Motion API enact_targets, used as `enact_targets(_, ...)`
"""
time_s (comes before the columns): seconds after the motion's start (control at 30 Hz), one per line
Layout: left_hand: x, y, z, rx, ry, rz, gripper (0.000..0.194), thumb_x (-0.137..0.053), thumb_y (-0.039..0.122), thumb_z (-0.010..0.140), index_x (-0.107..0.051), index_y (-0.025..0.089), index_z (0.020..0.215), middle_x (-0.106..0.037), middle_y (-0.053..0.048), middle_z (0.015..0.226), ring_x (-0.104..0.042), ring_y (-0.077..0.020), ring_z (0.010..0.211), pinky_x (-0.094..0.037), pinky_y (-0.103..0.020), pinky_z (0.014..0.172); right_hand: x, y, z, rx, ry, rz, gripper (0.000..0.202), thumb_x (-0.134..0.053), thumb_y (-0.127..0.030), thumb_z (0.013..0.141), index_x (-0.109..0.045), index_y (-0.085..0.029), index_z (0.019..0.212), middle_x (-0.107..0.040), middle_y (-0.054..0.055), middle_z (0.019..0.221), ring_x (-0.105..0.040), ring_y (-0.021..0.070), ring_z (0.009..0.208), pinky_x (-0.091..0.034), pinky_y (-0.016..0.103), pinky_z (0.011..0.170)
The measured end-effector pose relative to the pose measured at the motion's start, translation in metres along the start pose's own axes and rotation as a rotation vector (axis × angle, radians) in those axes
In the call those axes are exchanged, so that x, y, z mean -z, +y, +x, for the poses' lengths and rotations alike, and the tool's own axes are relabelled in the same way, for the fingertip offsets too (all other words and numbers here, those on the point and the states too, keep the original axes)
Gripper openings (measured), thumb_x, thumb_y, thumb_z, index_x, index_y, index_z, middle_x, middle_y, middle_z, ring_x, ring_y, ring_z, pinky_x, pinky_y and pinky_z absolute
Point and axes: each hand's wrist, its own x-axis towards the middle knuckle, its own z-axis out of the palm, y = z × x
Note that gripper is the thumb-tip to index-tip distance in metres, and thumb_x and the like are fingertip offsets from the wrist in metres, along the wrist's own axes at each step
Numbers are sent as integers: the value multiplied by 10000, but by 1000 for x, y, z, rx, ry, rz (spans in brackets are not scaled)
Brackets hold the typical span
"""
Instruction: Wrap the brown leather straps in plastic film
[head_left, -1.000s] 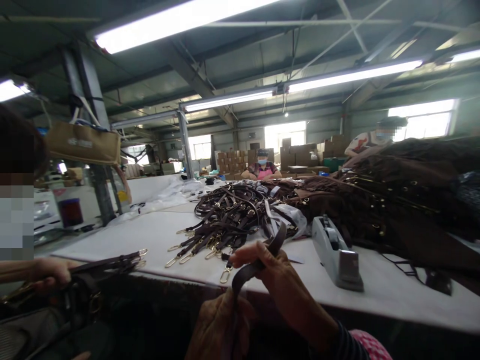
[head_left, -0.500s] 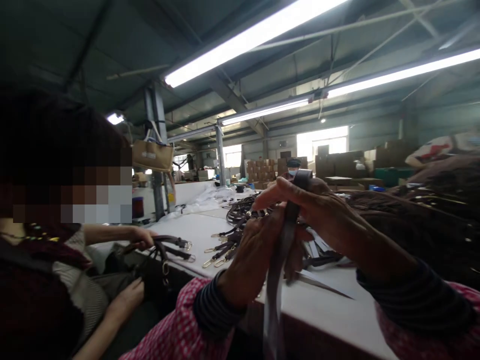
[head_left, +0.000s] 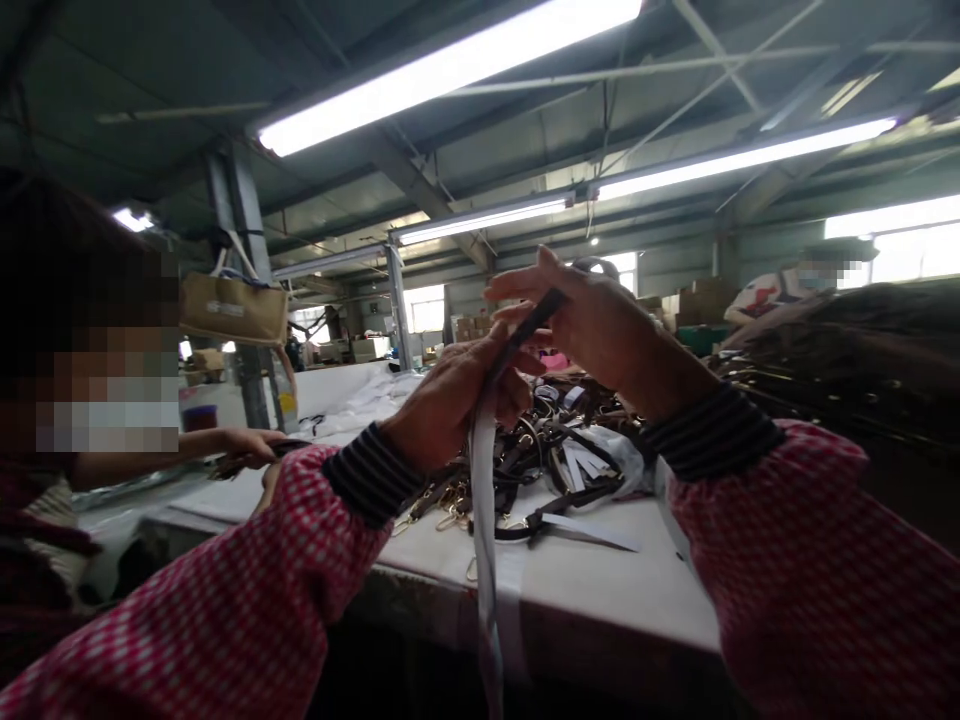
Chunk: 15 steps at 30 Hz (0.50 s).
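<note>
A big work hall has long lights on the roof and a white table (head_left: 600,580) in front. Both hands are up high over the table, close together. The left hand (head_left: 457,395) is closed around a long strap (head_left: 484,500) that hangs straight down. The right hand (head_left: 592,325) pinches the dark top end of the strap, other fingers spread. A pile of brown straps (head_left: 540,450) lies behind. At the far left, a co-worker's hand (head_left: 247,447) touches something dark.

Two hands (head_left: 450,400) (head_left: 592,320) hold one strap (head_left: 484,470); one heap of straps (head_left: 540,450) lies behind.
</note>
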Motion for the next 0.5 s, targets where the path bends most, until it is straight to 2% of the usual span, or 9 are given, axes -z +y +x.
enact_targets(0.1, -8, 22, 16, -55, -6, -17, 476, -447, 404, 1096, -654, 106, 788, -624, 5, 582, -566, -57, 429, -445, -145, 449, -19, -6, 1, -43, -117, -8, 502, -639, -656, 931, -767, -183, 1042, -724, 45, 796, -645, 169, 660, -501, 309, 578)
enact_targets(0.17, -13, 30, 20, -69, 2, -20, 463, -506, 415, 1074, -621, 128, 730, -565, 37, 527, -481, -37, 376, -391, -134, 405, -20, -6, 2, -70, -107, 32, 538, -626, -689, 918, -758, -204, 1113, -710, 27, 731, -621, 170, 602, -500, 311, 543)
enact_targets(0.23, -14, 28, 16, -56, 27, -20, 449, -533, 410, 1063, -614, 143, 711, -486, 70, 472, -375, -26, 334, -340, -138, 369, -9, -2, 3, -100, -10, 85, 561, -601, -721, 912, -751, -228, 1135, -740, 35, 772, -648, 187, 643, -527, 321, 570)
enact_targets(0.33, -8, 14, 5, 10, 94, 13, 491, -494, 405, 1078, -627, 145, 683, -394, 91, 426, -289, -22, 315, -291, -143, 353, 19, 0, 3, -142, 201, 163, 526, -555, -700, 946, -754, -223, 1042, -790, 72, 934, -699, 205, 798, -557, 320, 652)
enact_targets(0.4, -4, 6, 1, 89, 120, 51, 538, -450, 397, 1091, -657, 126, 675, -439, 61, 430, -348, -33, 326, -313, -152, 358, 33, -1, 3, -144, 246, 201, 485, -535, -639, 983, -755, -207, 972, -794, 89, 1024, -709, 210, 871, -559, 323, 693)
enact_targets(0.5, -3, 12, 11, 137, 87, 21, 542, -396, 354, 1105, -695, 103, 730, -599, -19, 533, -525, -75, 413, -404, -176, 403, 31, -9, 9, -94, 124, 188, 416, -523, -537, 1023, -759, -202, 955, -790, 89, 1072, -712, 209, 899, -550, 329, 721)
